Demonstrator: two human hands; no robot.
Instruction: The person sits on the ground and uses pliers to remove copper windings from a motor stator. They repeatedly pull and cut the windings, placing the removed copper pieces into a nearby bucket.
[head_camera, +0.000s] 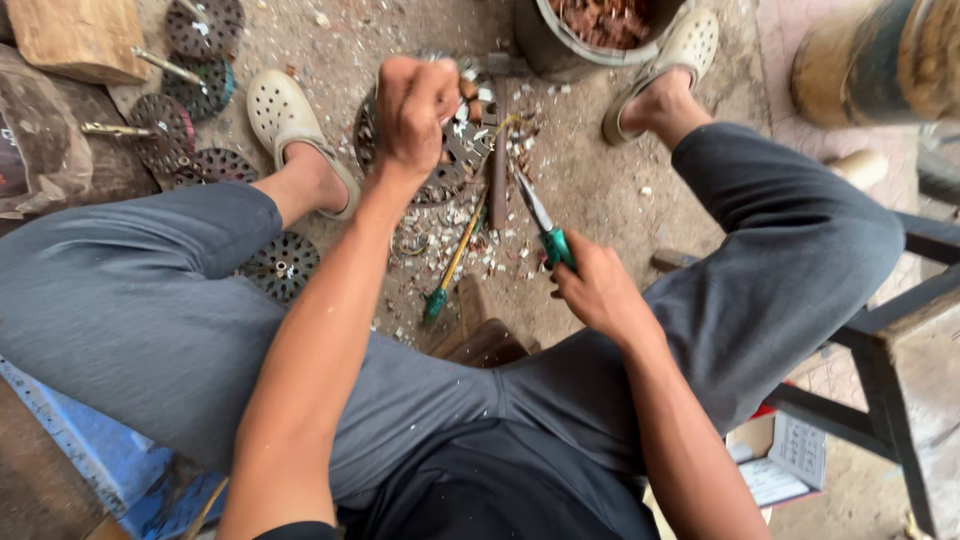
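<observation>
My left hand (413, 110) is clenched in a fist over a round perforated metal disc (440, 178) on the ground between my feet; what it grips is hidden inside the fist. My right hand (598, 292) holds green-handled pliers (545, 226), with the jaws pointing up toward the disc. A screwdriver with a yellow shaft and green handle (452, 264) lies on the ground among pale metal chips. I sit with my grey-trousered legs spread, wearing cream clogs.
Several rusty perforated discs (190, 110) lie at the upper left beside a wooden block (75, 35). A bucket of reddish scrap (590, 30) stands at the top by my right foot. A dark wooden stool frame (890, 350) is at right, with a low wooden block (480, 335) in front of me.
</observation>
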